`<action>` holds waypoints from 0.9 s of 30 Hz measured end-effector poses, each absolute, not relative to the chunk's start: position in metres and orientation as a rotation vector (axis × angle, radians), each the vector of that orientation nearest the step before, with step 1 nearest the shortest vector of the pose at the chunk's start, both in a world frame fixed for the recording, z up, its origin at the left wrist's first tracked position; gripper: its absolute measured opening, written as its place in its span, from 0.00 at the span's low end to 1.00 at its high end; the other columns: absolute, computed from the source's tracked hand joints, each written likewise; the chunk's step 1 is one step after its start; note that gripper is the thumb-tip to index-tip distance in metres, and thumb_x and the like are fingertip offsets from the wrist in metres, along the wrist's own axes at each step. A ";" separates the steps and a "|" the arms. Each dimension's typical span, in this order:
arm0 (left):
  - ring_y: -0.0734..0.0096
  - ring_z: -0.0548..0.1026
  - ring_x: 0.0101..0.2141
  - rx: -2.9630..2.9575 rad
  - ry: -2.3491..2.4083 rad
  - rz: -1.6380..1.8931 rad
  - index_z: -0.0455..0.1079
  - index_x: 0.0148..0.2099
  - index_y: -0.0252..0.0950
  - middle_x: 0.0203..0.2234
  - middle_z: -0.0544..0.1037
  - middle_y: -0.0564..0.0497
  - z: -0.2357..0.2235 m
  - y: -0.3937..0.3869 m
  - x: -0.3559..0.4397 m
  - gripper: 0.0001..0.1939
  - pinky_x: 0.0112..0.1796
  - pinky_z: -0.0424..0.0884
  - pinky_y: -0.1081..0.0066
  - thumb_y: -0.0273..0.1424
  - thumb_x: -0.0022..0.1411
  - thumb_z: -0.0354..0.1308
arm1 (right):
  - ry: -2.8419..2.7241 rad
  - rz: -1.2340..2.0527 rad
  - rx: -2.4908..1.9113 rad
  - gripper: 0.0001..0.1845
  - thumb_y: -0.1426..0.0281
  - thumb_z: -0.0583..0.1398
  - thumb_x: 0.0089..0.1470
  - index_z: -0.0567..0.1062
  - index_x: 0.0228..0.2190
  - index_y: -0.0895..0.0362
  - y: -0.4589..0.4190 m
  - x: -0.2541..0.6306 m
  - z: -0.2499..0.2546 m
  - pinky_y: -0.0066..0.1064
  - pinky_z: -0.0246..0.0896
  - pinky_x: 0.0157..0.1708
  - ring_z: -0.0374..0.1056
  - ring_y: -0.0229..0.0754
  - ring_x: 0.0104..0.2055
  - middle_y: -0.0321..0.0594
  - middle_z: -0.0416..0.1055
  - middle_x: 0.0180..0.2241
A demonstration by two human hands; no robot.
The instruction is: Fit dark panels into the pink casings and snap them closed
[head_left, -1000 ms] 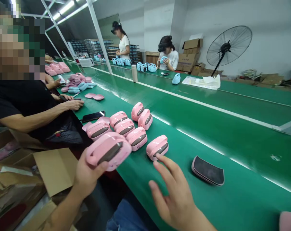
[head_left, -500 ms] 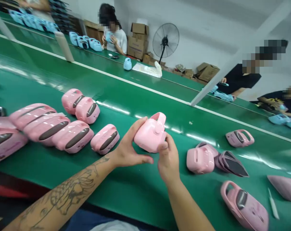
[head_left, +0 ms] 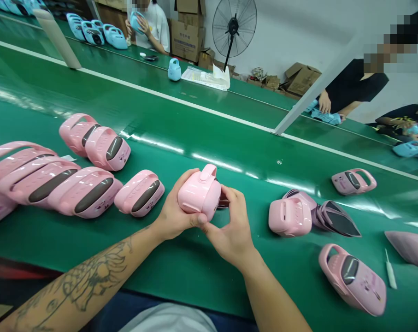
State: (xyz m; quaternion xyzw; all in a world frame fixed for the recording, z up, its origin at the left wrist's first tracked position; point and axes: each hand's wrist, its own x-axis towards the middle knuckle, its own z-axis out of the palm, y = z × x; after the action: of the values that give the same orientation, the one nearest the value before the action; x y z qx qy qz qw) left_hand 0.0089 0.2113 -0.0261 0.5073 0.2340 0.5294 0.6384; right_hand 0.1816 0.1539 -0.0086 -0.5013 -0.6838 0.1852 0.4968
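Between my hands is a glossy pink plastic casing with a carry handle [head_left: 197, 191], tilted with one end towards me. My left hand [head_left: 176, 210] wraps its left side, thumb along the bottom edge. On the right, my right hand [head_left: 229, 226] grips it too, thumb at the lower front and fingers round the far side. A small dark piece [head_left: 223, 202] shows by my right fingertips; I cannot tell whether it belongs to the casing. Nearest on the left stands a similar pink casing with a dark window [head_left: 139, 193].
Several pink casings [head_left: 84, 193] stand left on the green table [head_left: 174, 272]. To the right are another casing [head_left: 290, 216], stacked dark-faced panels [head_left: 336, 219], a printed casing [head_left: 357, 281] and a white-handled pointed tool [head_left: 390, 272]. Across the table, co-workers handle blue casings; a post [head_left: 298, 108] rises there.
My view has swung right. The left hand brought the casing from the left to the middle and turned it; my right hand, open before, now holds it too, its grip shifted since half a second ago.
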 end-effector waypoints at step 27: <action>0.41 0.80 0.59 1.206 0.684 0.856 0.74 0.63 0.33 0.58 0.83 0.35 0.017 0.190 -0.016 0.37 0.57 0.77 0.52 0.53 0.63 0.74 | -2.175 -0.042 -1.007 0.58 0.58 0.72 0.60 0.50 0.77 0.66 0.147 0.189 0.003 0.66 0.71 0.66 0.69 0.67 0.67 0.68 0.70 0.64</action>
State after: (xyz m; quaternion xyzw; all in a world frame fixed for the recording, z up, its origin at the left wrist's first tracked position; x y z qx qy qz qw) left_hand -0.0162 0.1901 0.0171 0.5385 0.3054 0.3820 0.6862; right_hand 0.1888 0.1474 0.0028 -0.3912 -0.8453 -0.0162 0.3636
